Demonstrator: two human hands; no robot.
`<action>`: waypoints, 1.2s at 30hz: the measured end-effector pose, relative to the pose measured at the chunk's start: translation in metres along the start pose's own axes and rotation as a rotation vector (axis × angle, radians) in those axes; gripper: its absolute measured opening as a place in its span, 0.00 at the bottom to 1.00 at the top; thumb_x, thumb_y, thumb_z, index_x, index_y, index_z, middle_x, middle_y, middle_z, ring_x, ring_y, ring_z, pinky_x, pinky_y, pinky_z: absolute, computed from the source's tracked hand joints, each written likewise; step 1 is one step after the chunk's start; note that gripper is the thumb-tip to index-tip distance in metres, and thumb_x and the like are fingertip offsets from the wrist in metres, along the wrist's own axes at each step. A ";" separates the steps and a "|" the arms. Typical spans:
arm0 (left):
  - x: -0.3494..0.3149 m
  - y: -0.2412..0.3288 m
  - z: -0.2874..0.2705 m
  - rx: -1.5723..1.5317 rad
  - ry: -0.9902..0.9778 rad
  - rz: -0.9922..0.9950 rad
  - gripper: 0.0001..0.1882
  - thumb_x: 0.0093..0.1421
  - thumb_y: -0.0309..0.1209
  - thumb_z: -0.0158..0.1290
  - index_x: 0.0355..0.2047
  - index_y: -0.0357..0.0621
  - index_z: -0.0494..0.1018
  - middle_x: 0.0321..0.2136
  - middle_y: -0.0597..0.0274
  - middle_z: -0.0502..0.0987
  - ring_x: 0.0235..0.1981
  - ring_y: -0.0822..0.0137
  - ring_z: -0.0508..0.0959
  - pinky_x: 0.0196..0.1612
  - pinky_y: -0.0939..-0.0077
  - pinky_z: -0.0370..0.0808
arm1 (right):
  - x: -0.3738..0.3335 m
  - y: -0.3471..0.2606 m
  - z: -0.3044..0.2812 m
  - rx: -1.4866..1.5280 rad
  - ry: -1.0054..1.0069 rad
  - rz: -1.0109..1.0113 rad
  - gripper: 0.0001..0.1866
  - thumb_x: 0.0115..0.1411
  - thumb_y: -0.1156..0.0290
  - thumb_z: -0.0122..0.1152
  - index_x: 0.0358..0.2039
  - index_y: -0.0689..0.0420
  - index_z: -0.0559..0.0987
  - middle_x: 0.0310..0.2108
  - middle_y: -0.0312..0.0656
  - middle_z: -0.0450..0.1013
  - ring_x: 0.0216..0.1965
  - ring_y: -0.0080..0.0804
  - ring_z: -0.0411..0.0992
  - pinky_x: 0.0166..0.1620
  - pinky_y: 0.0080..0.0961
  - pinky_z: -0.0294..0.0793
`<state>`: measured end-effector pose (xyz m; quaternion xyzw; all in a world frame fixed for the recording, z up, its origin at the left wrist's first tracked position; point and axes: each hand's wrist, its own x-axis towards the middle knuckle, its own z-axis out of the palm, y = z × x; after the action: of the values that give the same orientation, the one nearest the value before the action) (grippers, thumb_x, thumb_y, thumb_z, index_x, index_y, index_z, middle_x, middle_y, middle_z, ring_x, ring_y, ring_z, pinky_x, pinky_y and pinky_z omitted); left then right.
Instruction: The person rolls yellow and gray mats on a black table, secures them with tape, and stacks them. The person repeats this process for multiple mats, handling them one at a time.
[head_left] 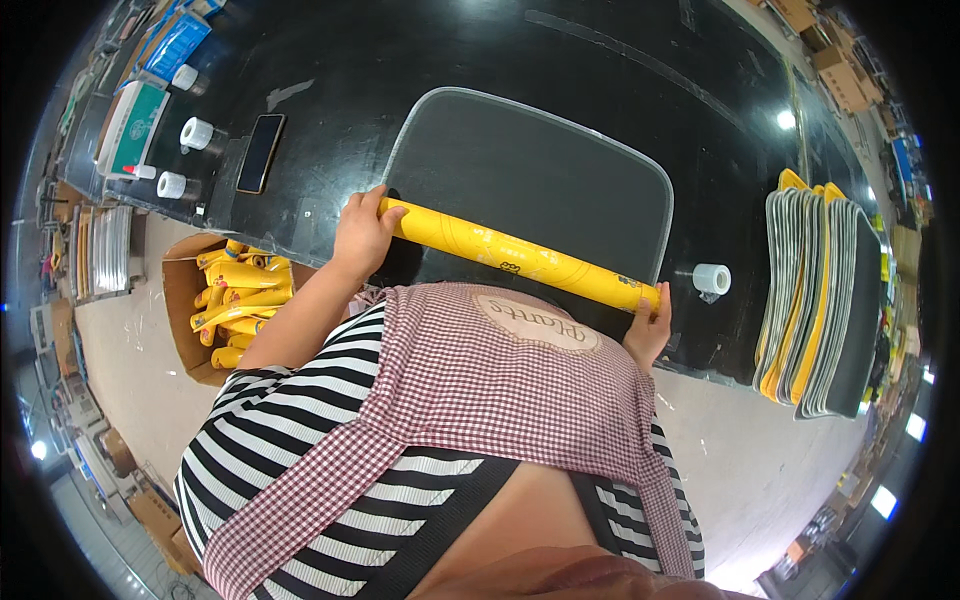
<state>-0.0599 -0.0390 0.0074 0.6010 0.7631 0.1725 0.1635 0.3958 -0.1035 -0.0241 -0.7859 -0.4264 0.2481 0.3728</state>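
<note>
A long glossy yellow roll with small dark prints lies across the near edge of a dark mat with rounded corners and a pale grey border. My left hand is closed on the roll's left end, thumb on top. At the other end, my right hand grips the roll with its fingers up against the tip. The roll slants slightly down to the right. Whether the roll and the mat are one piece cannot be made out.
Right of the mat stand a white tape roll and a stack of grey-edged and yellow mats. On the left are a phone, more tape rolls and a green-and-white box. A carton holds several yellow rolls below the table edge.
</note>
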 end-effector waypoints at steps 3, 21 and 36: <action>0.002 -0.002 -0.003 0.024 -0.038 -0.001 0.27 0.68 0.44 0.57 0.60 0.40 0.74 0.51 0.41 0.77 0.51 0.41 0.78 0.56 0.54 0.75 | 0.001 0.009 -0.002 -0.116 0.041 -0.271 0.22 0.74 0.67 0.54 0.66 0.56 0.73 0.67 0.53 0.68 0.64 0.50 0.70 0.63 0.37 0.73; 0.042 0.131 0.066 0.221 0.050 0.924 0.35 0.62 0.42 0.62 0.68 0.54 0.65 0.57 0.53 0.73 0.62 0.50 0.71 0.64 0.38 0.63 | 0.135 -0.136 0.093 -0.616 -0.375 -0.810 0.19 0.67 0.52 0.62 0.51 0.49 0.86 0.54 0.44 0.76 0.59 0.42 0.70 0.62 0.41 0.66; 0.073 0.148 0.079 0.231 -0.053 0.799 0.35 0.60 0.34 0.65 0.67 0.59 0.67 0.56 0.58 0.73 0.59 0.55 0.72 0.64 0.46 0.59 | 0.221 0.030 -0.110 -0.026 -0.474 0.058 0.26 0.57 0.77 0.60 0.58 0.60 0.81 0.53 0.48 0.81 0.55 0.34 0.78 0.58 0.26 0.73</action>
<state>0.0872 0.0699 0.0021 0.8685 0.4796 0.1200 0.0349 0.6018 0.0331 0.0017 -0.7223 -0.4825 0.4308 0.2448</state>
